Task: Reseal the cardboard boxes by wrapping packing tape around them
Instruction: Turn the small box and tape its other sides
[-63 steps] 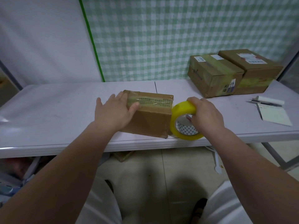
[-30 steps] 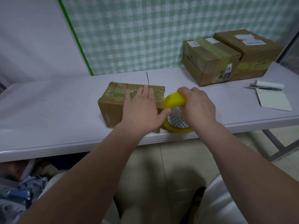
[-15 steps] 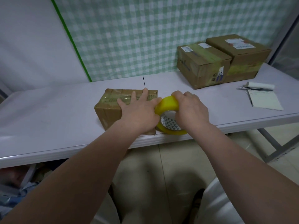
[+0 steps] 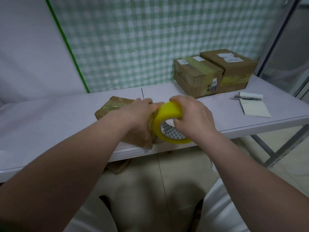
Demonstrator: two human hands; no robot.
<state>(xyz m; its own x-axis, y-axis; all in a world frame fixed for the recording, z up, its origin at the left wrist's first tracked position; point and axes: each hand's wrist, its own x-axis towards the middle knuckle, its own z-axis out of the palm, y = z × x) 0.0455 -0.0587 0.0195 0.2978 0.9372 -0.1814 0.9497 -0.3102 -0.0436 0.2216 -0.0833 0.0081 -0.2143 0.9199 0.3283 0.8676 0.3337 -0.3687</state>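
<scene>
A green-checked curtain point(image 4: 150, 39) backs the pale worktop point(image 4: 50, 118). Near its front edge lies a small cardboard box point(image 4: 113, 106). A yellow tape roll point(image 4: 168, 111) touches the box's right end, grasped by the right hand point(image 4: 195, 118). The left hand point(image 4: 138, 113) presses flat on the box.

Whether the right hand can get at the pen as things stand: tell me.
Probably yes: bare table lies between the right hand and the pen, but the hand grips the tape roll and must release it first.
</scene>
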